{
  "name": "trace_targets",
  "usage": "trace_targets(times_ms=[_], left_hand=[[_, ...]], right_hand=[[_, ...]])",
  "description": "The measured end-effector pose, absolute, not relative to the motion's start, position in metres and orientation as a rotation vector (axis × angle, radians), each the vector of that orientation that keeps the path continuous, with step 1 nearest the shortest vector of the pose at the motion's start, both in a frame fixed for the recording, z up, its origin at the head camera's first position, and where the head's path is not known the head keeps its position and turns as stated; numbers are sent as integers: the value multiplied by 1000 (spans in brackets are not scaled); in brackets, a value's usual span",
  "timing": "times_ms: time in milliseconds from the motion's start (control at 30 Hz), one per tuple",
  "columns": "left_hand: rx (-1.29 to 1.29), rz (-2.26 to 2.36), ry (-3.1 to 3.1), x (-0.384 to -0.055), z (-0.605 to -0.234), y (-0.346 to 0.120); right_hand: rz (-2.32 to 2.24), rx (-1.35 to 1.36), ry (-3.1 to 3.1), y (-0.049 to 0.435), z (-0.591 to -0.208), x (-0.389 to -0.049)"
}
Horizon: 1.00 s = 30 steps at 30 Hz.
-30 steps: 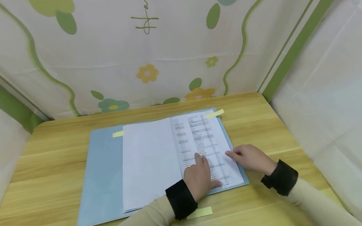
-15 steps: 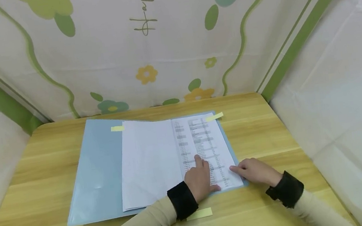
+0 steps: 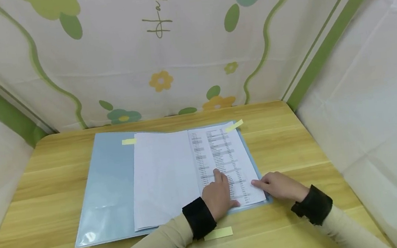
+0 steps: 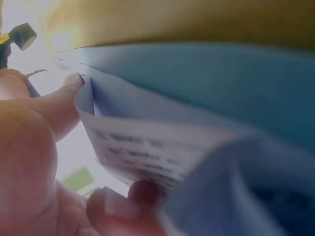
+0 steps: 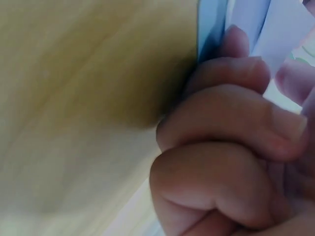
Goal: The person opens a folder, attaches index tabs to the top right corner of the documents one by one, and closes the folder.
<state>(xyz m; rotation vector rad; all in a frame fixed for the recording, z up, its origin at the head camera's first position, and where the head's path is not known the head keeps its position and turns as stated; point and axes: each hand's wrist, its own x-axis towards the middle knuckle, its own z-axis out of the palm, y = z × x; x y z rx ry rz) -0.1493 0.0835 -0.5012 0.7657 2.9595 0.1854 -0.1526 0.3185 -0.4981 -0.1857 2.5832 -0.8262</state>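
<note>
A light blue folder (image 3: 111, 184) lies open on the wooden table, with white paper sheets (image 3: 164, 178) inside; the right-hand page carries a printed list (image 3: 220, 146). On that page rests my left hand (image 3: 216, 196), its index finger extended over the print and its thumb by the near edge. In the left wrist view, bent paper (image 4: 133, 142) shows close to the thumb and fingers. My right hand (image 3: 282, 186) pinches the page's right edge near the near corner, thumb on top. Its other fingers are curled beside the blue cover (image 5: 211, 29) in the right wrist view.
Yellow tape strips (image 3: 234, 126) mark the folder's far side, one more at left (image 3: 128, 141), and another strip (image 3: 218, 233) lies in front. A floral curtain (image 3: 190, 58) stands behind the table (image 3: 289, 137), with white cloth at both sides.
My right hand has slid toward me along the page's right edge. The folder's left cover has shifted and stands slightly raised. My left hand has stayed nearly still.
</note>
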Motion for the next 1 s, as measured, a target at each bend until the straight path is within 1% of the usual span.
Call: trace_targets(times_ms=[133,333,467,700,833,1000], left_hand=[[755,211,2948,-151,-505,82],[740,205,2930,-152,-504,81],[742,209,2915,-151,-503,82],[783,194,2916,-151,-503,82],[784,269,2923,-151,-499,83],[932,301,2989,-145,-492,98]], right_hand=[[-851,-160,2595,317,-497,-165],[-935,-86,2597,313,-498,-199],[-1004,-59,2551,312,-499,-215],[-1050,-82,2500,312,-497,-224],[-1043,-88,2521,311,-495,-227],[-1044,-41,2544,309,-493,-229]])
